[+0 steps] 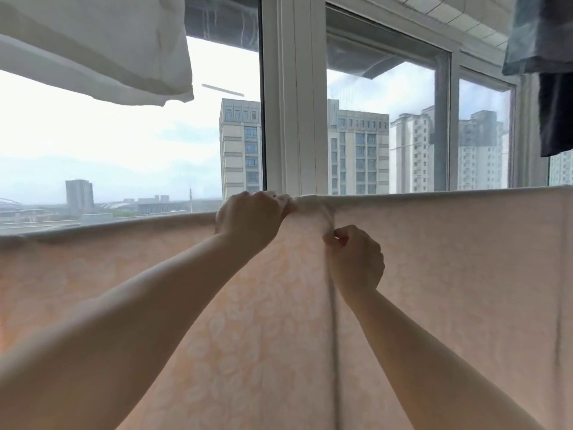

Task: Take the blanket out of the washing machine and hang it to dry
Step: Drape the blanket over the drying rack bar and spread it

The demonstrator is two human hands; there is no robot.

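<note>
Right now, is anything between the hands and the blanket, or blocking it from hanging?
Nothing visible. The left hand grips the blanket at its bunched top edge, and the right hand pinches a fold just below. The blanket already hangs spread in front of the window.

White-framed windows (291,97) w/ bright daylight, tower blocks (356,150) outside; white sheet (93,41) & dark clothes (555,113) hang overhead

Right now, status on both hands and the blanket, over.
Left hand grips the bunched top edge. Right hand pinches the fold just below. Blanket already draped, hanging in front of the window. Nothing in the way.
</note>
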